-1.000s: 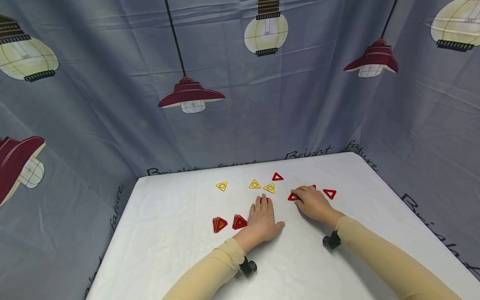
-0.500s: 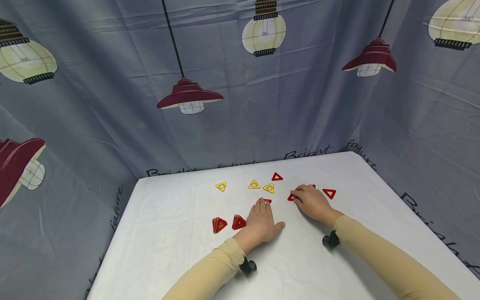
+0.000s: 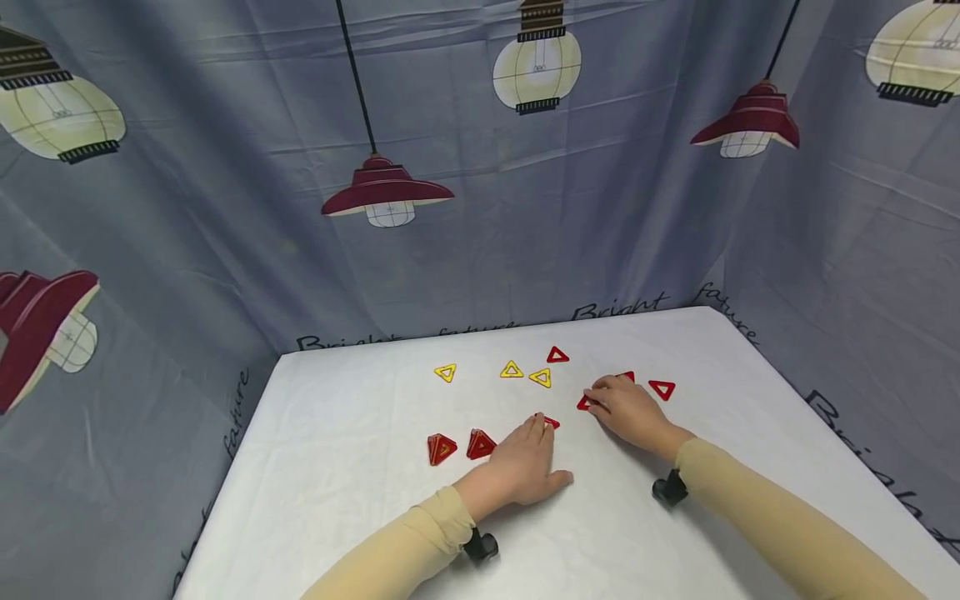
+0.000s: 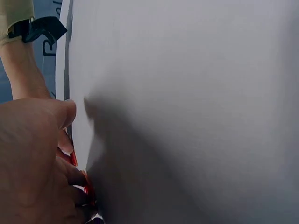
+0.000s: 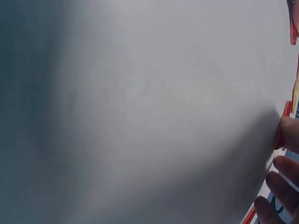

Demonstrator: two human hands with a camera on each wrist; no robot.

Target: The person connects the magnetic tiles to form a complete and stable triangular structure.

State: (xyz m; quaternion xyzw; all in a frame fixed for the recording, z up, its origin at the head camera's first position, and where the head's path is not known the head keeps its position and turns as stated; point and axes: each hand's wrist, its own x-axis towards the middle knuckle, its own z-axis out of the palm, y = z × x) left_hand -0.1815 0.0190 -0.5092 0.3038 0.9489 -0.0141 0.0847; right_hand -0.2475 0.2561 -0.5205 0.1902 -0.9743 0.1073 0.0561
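In the head view my left hand (image 3: pixel 521 462) lies palm down with fairly straight fingers, their tips on a red triangle frame (image 3: pixel 552 422) that shows only in part. My right hand (image 3: pixel 633 414) rests further right, fingers slightly bent. Its thumb (image 5: pixel 288 130) touches another red triangle (image 5: pixel 282 139) in the right wrist view; no clear pinch shows. Behind the right fingers a third red triangle (image 3: pixel 628 376) is partly hidden. Red also shows beneath the left fingertips (image 4: pixel 77 177) in the left wrist view.
Two thicker red triangular pieces (image 3: pixel 441 451) sit left of my left hand. Yellow triangle frames (image 3: pixel 512 375) lie further back, near a red triangle (image 3: pixel 557 360). Another red triangle (image 3: pixel 663 384) lies at the right. The white table (image 3: pixel 337 467) meets a grey-blue curtain (image 3: pixel 450 267) behind.
My left hand has slid toward me and slightly right, and the red triangle under its fingertips has moved along with it. The right hand has hardly moved.
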